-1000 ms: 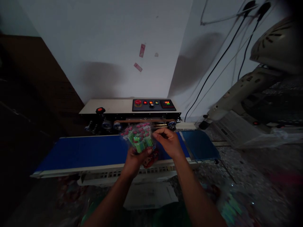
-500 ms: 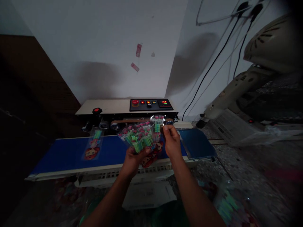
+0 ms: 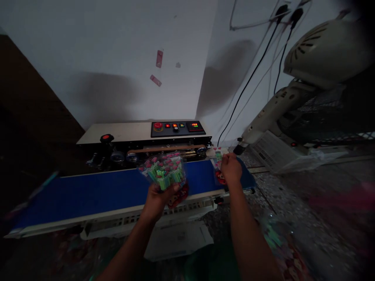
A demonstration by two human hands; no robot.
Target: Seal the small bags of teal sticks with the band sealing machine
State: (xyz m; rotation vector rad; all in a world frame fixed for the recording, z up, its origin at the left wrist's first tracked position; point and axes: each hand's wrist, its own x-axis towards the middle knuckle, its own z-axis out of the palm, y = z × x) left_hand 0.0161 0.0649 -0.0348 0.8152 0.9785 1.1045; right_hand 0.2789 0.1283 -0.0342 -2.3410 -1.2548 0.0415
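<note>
My left hand (image 3: 158, 201) is closed around a fanned bunch of clear plastic packets (image 3: 165, 171), which show green sticks, pink tops and red-haired cartoon figures lower down. The bunch is above the blue conveyor belt (image 3: 111, 195) of a band sealing machine (image 3: 129, 132). My right hand (image 3: 231, 169) pinches a single packet (image 3: 218, 164) of the same kind over the belt's right end. It stands apart from the bunch, with its pink top towards the machine. Another packet (image 3: 41, 191), blurred, lies tilted at the belt's left end.
A control panel (image 3: 178, 128) with a red button and lit display tops the machine. A beige desk-lamp-like device (image 3: 319, 54) and a white crate (image 3: 272, 152) stand at right. More packets (image 3: 281, 242) lie low at right. Black cables (image 3: 249, 80) hang along the wall.
My right hand has moved right with one packet, away from the bunch. The packet on the belt has travelled to its left end. The view has shifted slightly.
</note>
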